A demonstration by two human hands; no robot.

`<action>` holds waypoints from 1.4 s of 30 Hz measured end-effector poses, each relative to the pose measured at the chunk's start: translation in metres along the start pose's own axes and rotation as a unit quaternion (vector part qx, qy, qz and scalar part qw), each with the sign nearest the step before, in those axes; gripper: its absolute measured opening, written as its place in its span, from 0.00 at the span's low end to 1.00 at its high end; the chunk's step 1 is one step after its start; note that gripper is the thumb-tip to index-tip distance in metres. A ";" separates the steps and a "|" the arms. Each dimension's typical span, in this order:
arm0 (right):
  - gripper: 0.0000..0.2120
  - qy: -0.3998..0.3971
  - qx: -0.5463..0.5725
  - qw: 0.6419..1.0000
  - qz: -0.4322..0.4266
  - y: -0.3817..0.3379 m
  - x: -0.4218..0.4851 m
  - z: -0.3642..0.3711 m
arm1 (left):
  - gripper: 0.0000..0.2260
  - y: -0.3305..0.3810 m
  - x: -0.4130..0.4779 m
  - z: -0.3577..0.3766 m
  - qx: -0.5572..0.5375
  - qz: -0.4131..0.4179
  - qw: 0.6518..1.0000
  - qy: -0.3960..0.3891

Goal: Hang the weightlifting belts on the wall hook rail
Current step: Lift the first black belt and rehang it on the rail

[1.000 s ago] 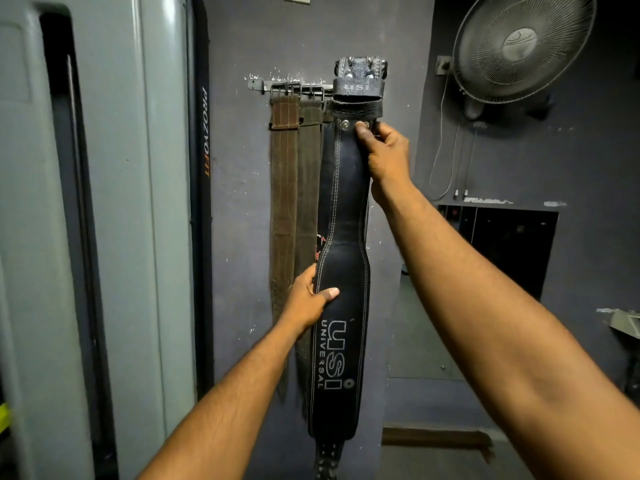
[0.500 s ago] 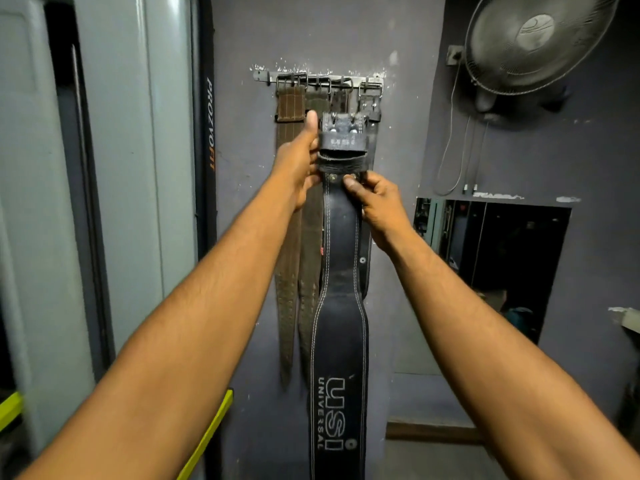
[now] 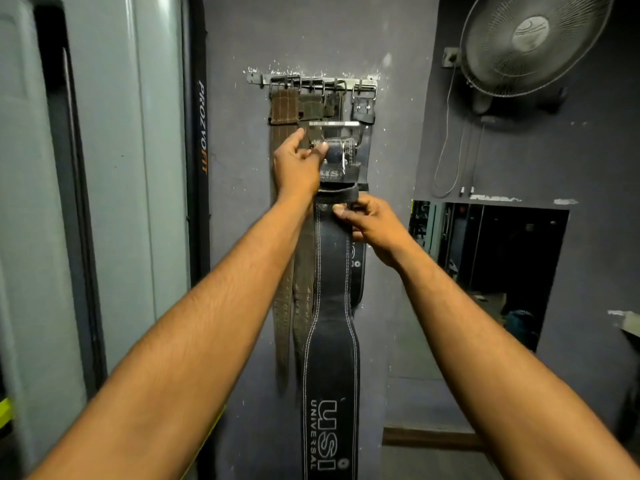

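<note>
A metal hook rail (image 3: 258,78) is fixed high on the dark wall. Several belts hang from it: a brown belt (image 3: 284,109), a dark olive belt (image 3: 313,109) and a black belt (image 3: 363,107). I hold a black belt marked USI UNIVERSAL (image 3: 332,348) upright in front of them, below the rail. My left hand (image 3: 298,164) pinches its steel buckle (image 3: 334,124), which is tipped up. My right hand (image 3: 372,226) grips the strap just under the keeper loop.
A pale grey machine panel (image 3: 104,168) with a black PROZVOFIT upright (image 3: 201,133) fills the left side. A wall fan (image 3: 530,39) with cords hangs at upper right. Below it lies a dark wall opening (image 3: 519,258).
My left hand rose from the belt's wide middle to its buckle and tipped the buckle frame up. The belt's top dropped from rail height to below it. My right hand stayed under the loop.
</note>
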State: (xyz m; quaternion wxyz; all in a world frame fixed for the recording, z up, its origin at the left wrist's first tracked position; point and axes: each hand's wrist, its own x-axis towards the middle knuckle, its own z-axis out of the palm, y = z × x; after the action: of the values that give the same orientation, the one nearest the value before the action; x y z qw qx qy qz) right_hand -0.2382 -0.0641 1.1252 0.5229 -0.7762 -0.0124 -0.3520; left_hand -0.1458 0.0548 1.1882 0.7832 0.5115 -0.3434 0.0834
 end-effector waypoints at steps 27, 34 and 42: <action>0.06 0.231 -0.104 0.954 -0.160 0.072 0.170 0.037 | 0.16 -0.140 0.108 -0.020 0.042 0.048 0.993 0.097; 0.12 0.176 -0.144 0.948 -0.224 0.110 0.276 0.079 | 0.14 -0.187 0.221 -0.044 0.024 0.100 0.987 0.123; 0.07 0.242 -0.074 0.936 -0.244 0.112 0.415 0.078 | 0.19 -0.203 0.350 -0.038 0.051 0.080 0.995 0.032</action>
State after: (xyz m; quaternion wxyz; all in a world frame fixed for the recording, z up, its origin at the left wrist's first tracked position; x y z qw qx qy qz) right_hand 0.1591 -0.1952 1.2515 0.3489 -0.6770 -0.0486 -0.6462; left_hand 0.2318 -0.0835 1.2458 0.7574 0.5187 -0.3536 0.1793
